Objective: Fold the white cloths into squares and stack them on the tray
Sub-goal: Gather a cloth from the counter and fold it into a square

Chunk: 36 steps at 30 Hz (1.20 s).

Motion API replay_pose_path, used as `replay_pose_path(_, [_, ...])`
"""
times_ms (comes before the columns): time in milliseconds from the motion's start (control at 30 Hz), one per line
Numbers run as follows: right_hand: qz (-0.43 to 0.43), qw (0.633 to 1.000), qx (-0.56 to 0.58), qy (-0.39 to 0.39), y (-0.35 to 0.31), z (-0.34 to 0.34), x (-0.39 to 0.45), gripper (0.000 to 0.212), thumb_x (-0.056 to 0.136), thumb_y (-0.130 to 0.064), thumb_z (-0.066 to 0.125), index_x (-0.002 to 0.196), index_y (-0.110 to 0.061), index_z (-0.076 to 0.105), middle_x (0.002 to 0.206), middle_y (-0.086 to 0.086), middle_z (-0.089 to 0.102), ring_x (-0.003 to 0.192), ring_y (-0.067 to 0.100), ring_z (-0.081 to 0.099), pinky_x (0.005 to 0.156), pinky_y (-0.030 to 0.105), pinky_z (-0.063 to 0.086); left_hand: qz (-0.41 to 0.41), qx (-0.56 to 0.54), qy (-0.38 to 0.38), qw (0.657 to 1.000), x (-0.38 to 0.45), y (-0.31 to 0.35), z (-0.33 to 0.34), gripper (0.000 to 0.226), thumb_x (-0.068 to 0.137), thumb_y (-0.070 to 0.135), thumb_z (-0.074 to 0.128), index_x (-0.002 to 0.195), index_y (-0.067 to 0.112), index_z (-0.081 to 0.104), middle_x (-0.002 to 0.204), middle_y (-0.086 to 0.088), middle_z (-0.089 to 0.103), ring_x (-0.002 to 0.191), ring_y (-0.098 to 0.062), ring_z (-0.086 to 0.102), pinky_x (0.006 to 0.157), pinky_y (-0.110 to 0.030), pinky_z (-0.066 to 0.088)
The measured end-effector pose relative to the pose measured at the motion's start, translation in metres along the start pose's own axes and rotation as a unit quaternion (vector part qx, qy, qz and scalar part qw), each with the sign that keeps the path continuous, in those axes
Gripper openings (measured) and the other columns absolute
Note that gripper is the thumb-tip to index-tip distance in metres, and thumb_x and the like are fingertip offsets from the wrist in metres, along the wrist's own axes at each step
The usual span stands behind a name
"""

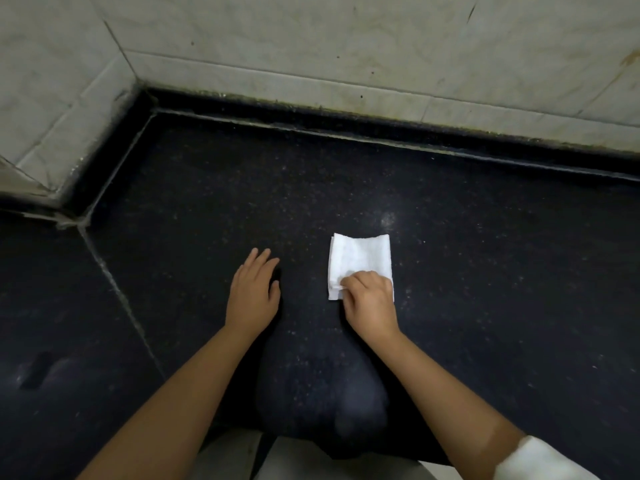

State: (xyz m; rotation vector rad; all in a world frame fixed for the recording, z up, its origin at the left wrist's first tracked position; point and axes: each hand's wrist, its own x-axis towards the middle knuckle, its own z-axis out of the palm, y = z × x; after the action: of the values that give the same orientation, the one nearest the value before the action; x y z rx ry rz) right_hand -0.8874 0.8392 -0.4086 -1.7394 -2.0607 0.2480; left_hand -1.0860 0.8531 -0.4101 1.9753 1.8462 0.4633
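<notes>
White folded cloth (360, 259), a thick soft rectangle, lies flat on the dark speckled stone counter (485, 271), its near left corner pinched by the curled fingers of the right hand (370, 299). To its left, apart from it, the left hand (254, 294) rests palm-down on the counter with fingers straight, holding nothing. Pale tiled walls (346, 39) rise on the far side and the left.

1. Dim overall; dark speckled table (450, 271) swallows light, pale tiled wall (346, 39) brightest.
2. Faint glare patch right of frame centre.
3. Soft broad shadow at lower centre.
4. Wide-angle bending at frame edges.
5. Lower corners soft, slightly blurred; white cloth (360, 258) near overexposed.
</notes>
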Motion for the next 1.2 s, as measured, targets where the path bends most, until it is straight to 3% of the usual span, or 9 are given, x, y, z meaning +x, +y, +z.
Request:
replay_pose_path(167, [-0.086, 0.996, 0.009, -0.017, 0.012, 0.001, -0.011, 0.015, 0.066, -0.008, 0.062, 0.077, -0.011, 0.071, 0.079, 0.001, 0.068, 0.080, 0.014, 0.057, 0.070, 0.029, 0.050, 0.045, -0.005, -0.001, 0.999, -0.001, 0.016, 0.007, 0.037, 0.090, 0.010, 0.048, 0.125, 0.000, 0.055, 0.140, -0.015, 0.047, 0.137, -0.030, 0.035, 0.110, -0.040, 0.027])
replay_pose_path(333, [-0.101, 0.995, -0.003, -0.002, 0.036, -0.016, -0.022, 0.029, 0.073, -0.014, 0.046, 0.089, -0.007, 0.070, 0.090, 0.007, 0.069, 0.092, 0.015, 0.048, 0.085, 0.029, 0.039, 0.166, 0.019, -0.034, 0.985, -0.003, 0.041, 0.017, 0.039, 0.083, 0.022, 0.040, 0.104, 0.004, 0.068, 0.118, -0.013, 0.065, 0.121, -0.026, 0.052, 0.095, -0.041, 0.049])
replay_pose_path(433, [-0.086, 0.995, -0.046, -0.023, 0.052, -0.028, -0.025, 0.031, 0.073, -0.019, 0.045, 0.085, -0.010, 0.072, 0.090, 0.006, 0.071, 0.095, 0.017, 0.051, 0.078, 0.037, 0.051, 0.226, 0.063, -0.080, 0.969, -0.001, 0.062, 0.023, 0.037, 0.087, 0.022, 0.040, 0.107, 0.008, 0.068, 0.120, -0.009, 0.065, 0.118, -0.025, 0.057, 0.096, -0.039, 0.048])
replay_pose_path(567, [-0.013, 0.999, 0.021, -0.045, 0.057, -0.035, -0.016, 0.039, 0.081, -0.032, 0.043, 0.092, -0.009, 0.072, 0.098, 0.008, 0.070, 0.091, 0.028, 0.065, 0.078, 0.039, 0.051, 0.153, 0.101, -0.150, 0.972, 0.003, 0.080, 0.031, 0.041, 0.100, 0.027, 0.030, 0.135, 0.013, 0.046, 0.151, -0.001, 0.032, 0.143, -0.015, 0.021, 0.114, -0.031, 0.019])
replay_pose_path(700, [0.111, 0.984, 0.117, -0.072, 0.062, -0.046, 0.035, 0.037, 0.089, -0.018, 0.047, 0.124, -0.008, 0.056, 0.126, 0.008, 0.058, 0.120, 0.029, 0.046, 0.102, 0.031, 0.033, 0.133, 0.138, -0.141, 0.971, 0.008, 0.089, 0.028, 0.049, 0.099, 0.036, 0.017, 0.137, 0.017, 0.043, 0.151, 0.003, 0.031, 0.142, -0.012, 0.020, 0.114, -0.028, 0.015])
replay_pose_path(800, [0.142, 0.959, 0.169, -0.180, 0.069, -0.054, 0.073, 0.043, 0.089, -0.008, 0.048, 0.132, -0.015, 0.048, 0.125, 0.002, 0.060, 0.126, 0.024, 0.042, 0.111, 0.042, 0.031, 0.123, 0.173, -0.131, 0.968, 0.020, 0.096, 0.023, 0.043, 0.101, 0.027, 0.025, 0.142, 0.017, 0.034, 0.155, 0.003, 0.022, 0.144, -0.013, 0.014, 0.115, -0.028, 0.013])
replay_pose_path(900, [0.113, 0.949, 0.104, -0.275, 0.076, -0.059, 0.091, 0.040, 0.091, -0.010, 0.045, 0.129, -0.021, 0.050, 0.101, -0.003, 0.060, 0.117, 0.021, 0.048, 0.109, 0.038, 0.032, 0.106, 0.209, -0.157, 0.959, 0.037, 0.103, 0.022, 0.046, 0.102, 0.025, 0.025, 0.146, 0.014, 0.022, 0.158, 0.001, 0.011, 0.146, -0.015, 0.003, 0.117, -0.032, 0.010])
replay_pose_path(1033, [0.071, 0.940, -0.010, -0.334, 0.080, -0.064, 0.105, 0.038, 0.092, -0.012, 0.040, 0.129, -0.021, 0.048, 0.106, 0.001, 0.058, 0.118, 0.023, 0.044, 0.101, 0.034, 0.030, 0.078, 0.258, -0.190, 0.944, 0.043, 0.100, 0.031, 0.051, 0.102, 0.029, 0.022, 0.149, 0.012, 0.009, 0.159, -0.001, -0.001, 0.146, -0.017, -0.005, 0.120, -0.039, 0.004])
replay_pose_path(1200, [0.032, 0.965, -0.142, -0.220, 0.080, -0.048, 0.084, 0.040, 0.092, -0.016, 0.044, 0.132, -0.013, 0.043, 0.126, 0.008, 0.047, 0.117, 0.027, 0.040, 0.096, 0.034, 0.033, 0.071, 0.232, -0.172, 0.955, 0.041, 0.094, 0.038, 0.053, 0.102, 0.029, 0.022, 0.149, 0.014, 0.006, 0.159, 0.002, -0.004, 0.146, -0.016, -0.005, 0.119, -0.039, 0.003])
